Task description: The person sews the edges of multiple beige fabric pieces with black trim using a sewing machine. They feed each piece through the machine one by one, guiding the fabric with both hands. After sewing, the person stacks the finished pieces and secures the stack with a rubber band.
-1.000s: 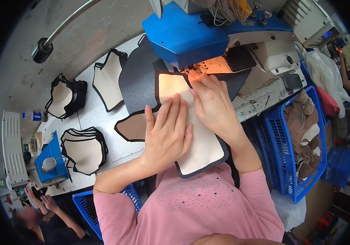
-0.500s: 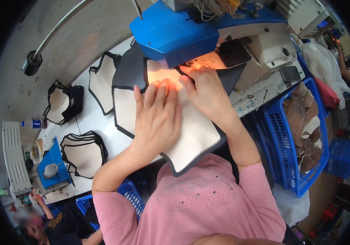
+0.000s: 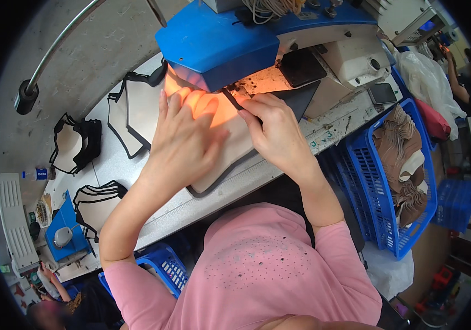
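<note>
Under the blue head of a machine, in its orange light, lies a cream fabric panel with dark edging. My left hand rests on the panel with its fingers spread and partly bent, their tips close to the machine head. To its right, my right hand pinches the panel's black edge strip between thumb and fingers. A dark grey piece shows beyond my right hand. Part of the panel is hidden beneath my left hand.
Similar black-edged cream pieces lie in piles on the left of the white table. A phone-like dark slab sits by the machine. A blue crate of brown pieces stands at right. Another person's arm shows at lower left.
The panel has shifted away from my body and up onto the table, its near corner no longer hanging over my lap. My left hand has bent its fingers more; my right hand keeps its pinch.
</note>
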Demonstrator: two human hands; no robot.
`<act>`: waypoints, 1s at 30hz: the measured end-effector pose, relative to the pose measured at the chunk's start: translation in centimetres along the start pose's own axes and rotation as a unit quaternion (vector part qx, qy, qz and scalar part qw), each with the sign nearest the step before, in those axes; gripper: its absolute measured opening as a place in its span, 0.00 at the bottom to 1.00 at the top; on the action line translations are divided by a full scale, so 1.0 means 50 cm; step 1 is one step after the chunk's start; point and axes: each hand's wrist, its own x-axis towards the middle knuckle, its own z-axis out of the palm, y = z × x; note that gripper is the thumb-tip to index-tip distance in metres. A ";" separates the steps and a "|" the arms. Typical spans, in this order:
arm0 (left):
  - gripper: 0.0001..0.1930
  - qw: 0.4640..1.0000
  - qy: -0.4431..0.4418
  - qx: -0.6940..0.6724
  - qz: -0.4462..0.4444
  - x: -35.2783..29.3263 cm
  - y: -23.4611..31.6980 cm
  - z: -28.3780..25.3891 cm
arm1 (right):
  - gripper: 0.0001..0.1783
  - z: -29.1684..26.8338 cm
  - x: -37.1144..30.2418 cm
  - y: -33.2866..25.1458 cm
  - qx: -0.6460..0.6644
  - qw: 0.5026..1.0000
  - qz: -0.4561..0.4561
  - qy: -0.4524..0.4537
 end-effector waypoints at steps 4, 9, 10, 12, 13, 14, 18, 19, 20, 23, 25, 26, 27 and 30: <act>0.15 0.999 0.000 -0.037 0.016 0.011 -0.029 0.009 | 0.10 0.004 0.000 0.004 -0.008 1.000 -0.013 0.016; 0.19 0.997 0.002 -0.064 0.041 0.030 -0.068 0.018 | 0.10 0.008 -0.002 0.006 0.002 1.000 -0.016 0.019; 0.19 0.997 -0.003 -0.067 0.047 0.034 -0.075 0.016 | 0.10 0.007 -0.003 0.007 0.002 1.000 -0.016 0.017; 0.18 0.996 -0.013 -0.072 0.059 0.043 -0.090 0.010 | 0.10 0.005 -0.003 0.009 0.004 1.000 -0.016 0.014; 0.16 0.996 -0.013 -0.069 0.049 0.045 -0.103 0.016 | 0.10 0.003 -0.005 0.008 0.000 1.000 -0.018 0.015; 0.15 0.995 -0.003 -0.078 0.065 0.050 -0.112 0.017 | 0.10 0.000 -0.007 0.007 -0.003 1.000 -0.021 0.016; 0.13 0.993 0.011 -0.091 0.076 0.056 -0.116 0.010 | 0.10 -0.008 -0.015 0.011 -0.031 0.999 -0.019 0.019; 0.13 0.994 0.005 -0.081 0.069 0.055 -0.114 0.008 | 0.10 -0.010 -0.016 0.012 -0.027 0.999 -0.018 0.022; 0.13 0.996 -0.002 -0.070 0.063 0.053 -0.112 0.007 | 0.09 -0.011 -0.016 0.013 -0.022 0.999 -0.017 0.023; 0.16 0.998 -0.002 -0.010 0.060 0.044 -0.090 0.005 | 0.09 -0.013 -0.019 0.016 -0.019 0.999 -0.015 0.029; 0.17 0.999 -0.011 0.026 0.023 0.032 -0.070 0.010 | 0.09 -0.012 -0.019 0.017 -0.015 0.999 -0.018 0.029; 0.18 0.999 -0.016 0.044 0.004 0.026 -0.058 0.013 | 0.09 -0.011 -0.018 0.016 -0.011 0.999 -0.020 0.029; 0.19 0.999 -0.029 0.038 -0.013 0.022 -0.044 0.015 | 0.08 -0.011 -0.017 0.016 -0.007 0.999 -0.022 0.030; 0.19 0.999 -0.036 0.034 -0.016 0.006 0.000 0.009 | 0.08 -0.019 -0.016 0.003 0.004 1.000 -0.030 0.005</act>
